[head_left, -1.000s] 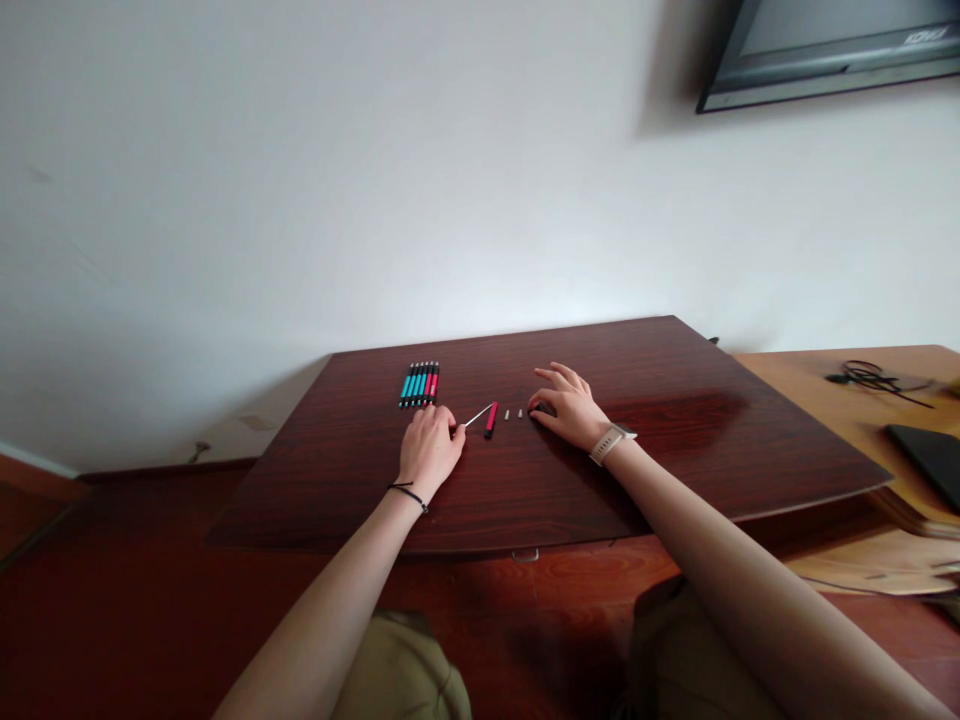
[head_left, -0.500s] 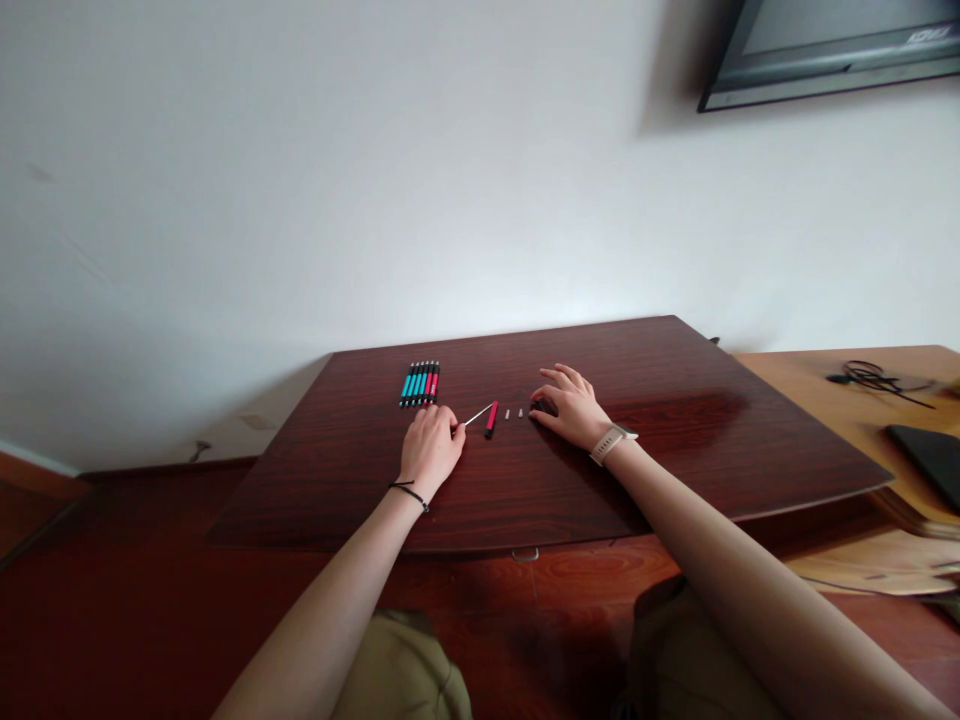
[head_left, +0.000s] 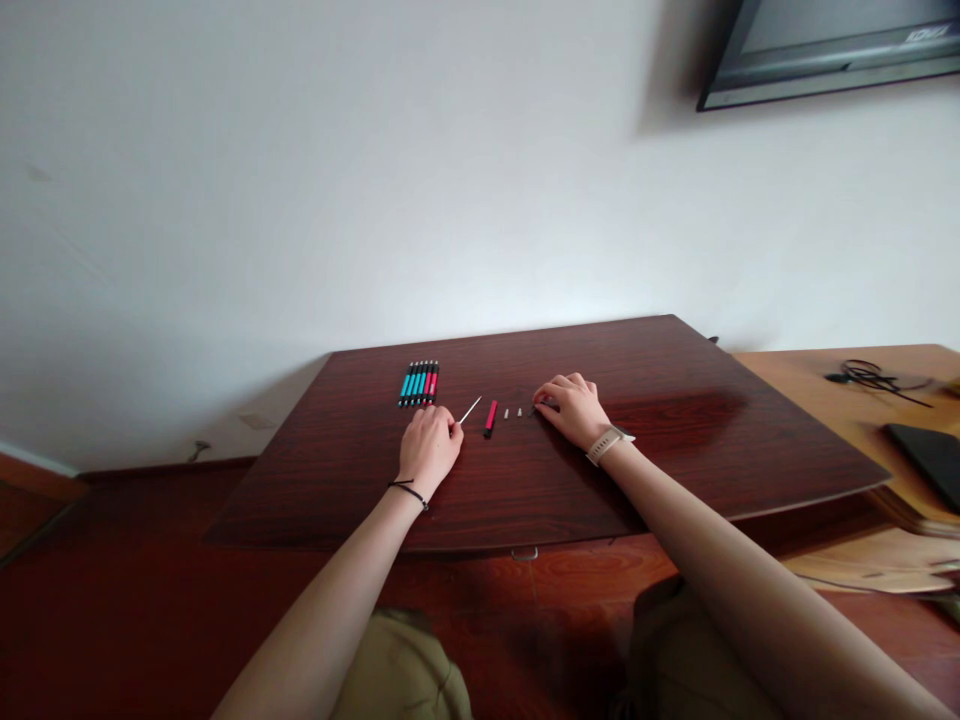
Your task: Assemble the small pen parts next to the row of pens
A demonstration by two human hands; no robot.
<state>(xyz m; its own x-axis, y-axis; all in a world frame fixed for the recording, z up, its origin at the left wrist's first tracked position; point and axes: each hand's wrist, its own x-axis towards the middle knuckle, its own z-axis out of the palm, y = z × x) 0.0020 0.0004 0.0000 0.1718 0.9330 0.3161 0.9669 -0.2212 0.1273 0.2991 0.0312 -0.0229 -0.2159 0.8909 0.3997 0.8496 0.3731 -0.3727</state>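
Nearest the camera are the person's knees in olive cloth, and from there both bare forearms reach out over the edge of the dark wooden table (head_left: 675,470).

The left hand (head_left: 427,447), with a thin black band at the wrist, rests knuckles-up on the tabletop. Its fingers are curled in and pinch the near end of a thin white rod (head_left: 469,410), which slants away to the right with its far end free.

The right hand (head_left: 571,408), with a pale watch (head_left: 609,442) on its wrist, lies a little farther out. Its fingers are bent down and drawn close together at their tips, on or around a small dark piece (head_left: 534,408) on the wood; whether they grip it is too small to tell.

Between the two hands lie a red barrel (head_left: 490,417), just right of the rod's tip and apart from it, then two tiny pale bits (head_left: 513,412) in a row toward the right hand.

Beyond the left hand, a row of pens (head_left: 420,384), teal and red with black ends, lies side by side and touching.

Farther right stands a lighter desk (head_left: 825,390) with a black cable (head_left: 866,376) and a dark flat thing (head_left: 930,455). Behind all is a white wall, with a screen (head_left: 832,50) mounted at the upper right.
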